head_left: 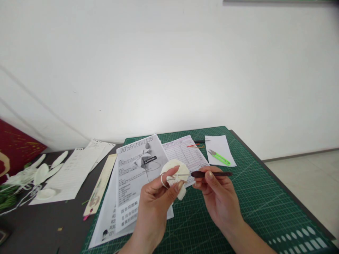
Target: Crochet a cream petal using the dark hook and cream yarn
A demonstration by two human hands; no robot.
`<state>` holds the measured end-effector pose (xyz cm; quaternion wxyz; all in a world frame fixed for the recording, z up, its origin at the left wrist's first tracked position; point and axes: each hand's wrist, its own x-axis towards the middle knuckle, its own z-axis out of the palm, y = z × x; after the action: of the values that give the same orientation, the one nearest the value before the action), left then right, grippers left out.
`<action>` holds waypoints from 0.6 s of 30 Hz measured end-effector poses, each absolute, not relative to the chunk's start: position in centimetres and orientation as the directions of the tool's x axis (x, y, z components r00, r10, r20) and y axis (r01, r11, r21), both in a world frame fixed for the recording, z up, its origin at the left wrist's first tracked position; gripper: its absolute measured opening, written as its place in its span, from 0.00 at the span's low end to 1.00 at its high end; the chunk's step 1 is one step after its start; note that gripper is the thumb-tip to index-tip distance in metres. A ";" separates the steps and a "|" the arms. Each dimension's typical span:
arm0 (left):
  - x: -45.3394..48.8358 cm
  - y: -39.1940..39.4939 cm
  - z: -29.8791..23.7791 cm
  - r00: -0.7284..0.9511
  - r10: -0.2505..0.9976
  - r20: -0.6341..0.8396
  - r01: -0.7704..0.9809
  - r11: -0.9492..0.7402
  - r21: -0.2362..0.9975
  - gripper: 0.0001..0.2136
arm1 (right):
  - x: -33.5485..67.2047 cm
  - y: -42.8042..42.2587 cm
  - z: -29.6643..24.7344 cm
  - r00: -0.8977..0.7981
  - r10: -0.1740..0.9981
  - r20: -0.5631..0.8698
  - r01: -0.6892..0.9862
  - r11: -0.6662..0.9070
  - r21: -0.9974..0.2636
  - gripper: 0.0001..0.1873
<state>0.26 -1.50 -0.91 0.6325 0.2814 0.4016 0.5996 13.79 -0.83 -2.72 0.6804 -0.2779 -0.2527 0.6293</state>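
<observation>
My left hand (156, 204) pinches a white crochet piece (174, 167), a rounded disc with a small flap hanging below it. White yarn loops over my left index finger. My right hand (217, 194) grips the dark handle of a crochet hook (212, 174) between thumb and fingers. Its thin metal shaft points left and reaches the stitches beside my left fingertips. Whether the hook's tip sits inside a loop is too small to tell. Both hands are held above the green cutting mat (254, 201), over printed sheets.
Printed pattern sheets (132, 176) and a lined form (182, 148) lie on the mat. Green thread snips (219, 157) rest on white paper (222, 141) at the back right. Leftward are a bookmark (102, 183), more papers (69, 173), white crochet petals (42, 173) and green yarn (7, 197).
</observation>
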 end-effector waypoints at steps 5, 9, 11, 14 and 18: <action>0.4 -1.4 -0.9 -0.033 0.980 -0.196 -0.539 0.148 0.829 0.13 | 13.9 -0.7 -2.8 0.071 0.997 -0.017 -0.734 0.040 -0.677 0.06; 0.4 -1.6 -1.0 -0.053 0.982 -0.180 -0.518 0.127 0.846 0.13 | 14.1 -0.4 -2.8 0.081 0.996 -0.031 -0.732 0.038 -0.680 0.06; 0.3 -1.7 -1.2 -0.066 0.983 -0.170 -0.496 0.115 0.861 0.13 | 14.2 -0.3 -2.7 0.085 0.996 -0.042 -0.727 0.033 -0.686 0.06; 0.2 -1.9 -1.4 -0.093 0.987 -0.131 -0.453 0.075 0.888 0.12 | 14.4 -0.3 -2.6 0.080 0.996 -0.048 -0.733 0.026 -0.680 0.06; 0.3 -2.1 -1.3 -0.113 0.993 -0.025 -0.398 -0.022 0.917 0.11 | 14.5 -0.3 -2.4 0.075 0.996 -0.042 -0.741 0.028 -0.671 0.06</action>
<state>0.27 -2.07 -1.29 0.5618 0.3576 0.4162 0.6191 14.50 -0.29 -2.42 0.6788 -0.2773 -0.2306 0.6397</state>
